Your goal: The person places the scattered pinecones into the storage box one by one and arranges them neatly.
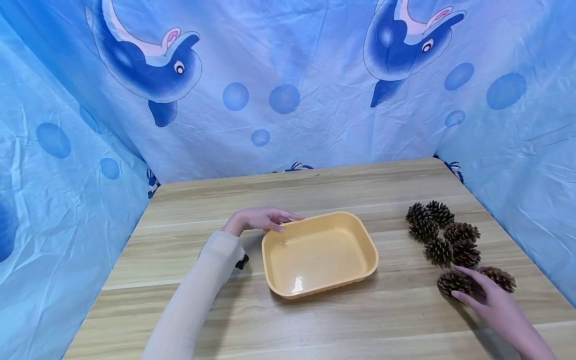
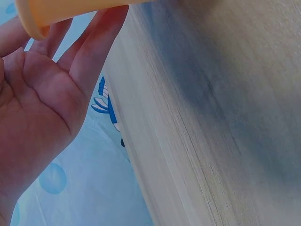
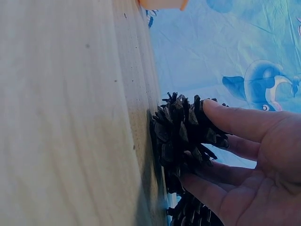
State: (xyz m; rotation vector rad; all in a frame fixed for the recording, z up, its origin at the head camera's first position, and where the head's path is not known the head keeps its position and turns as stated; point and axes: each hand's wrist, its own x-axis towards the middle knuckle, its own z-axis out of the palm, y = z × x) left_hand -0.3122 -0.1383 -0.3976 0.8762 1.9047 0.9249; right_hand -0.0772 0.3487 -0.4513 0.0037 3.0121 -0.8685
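A yellow plastic tray point(image 1: 319, 292) with raised walls sits mid-table, nothing inside it. My left hand point(image 1: 265, 218) holds its back left corner, thumb at the rim and fingers along the back wall. In the left wrist view the tray's wall point(image 2: 84, 9) hides some fingertips. At the right, my right hand point(image 1: 488, 295) grips a dark brown pine cone point(image 1: 453, 283), low on the table. The right wrist view has thumb and fingers on opposite sides of that pine cone point(image 3: 181, 129). Another pine cone point(image 1: 497, 278) lies just beyond this hand.
Several more pine cones point(image 1: 438, 251) lie clustered behind the right hand, near the table's right side. The wood-grain table point(image 1: 216, 195) is bordered by blue dolphin-print cloth point(image 1: 315, 60) at the back and both sides.
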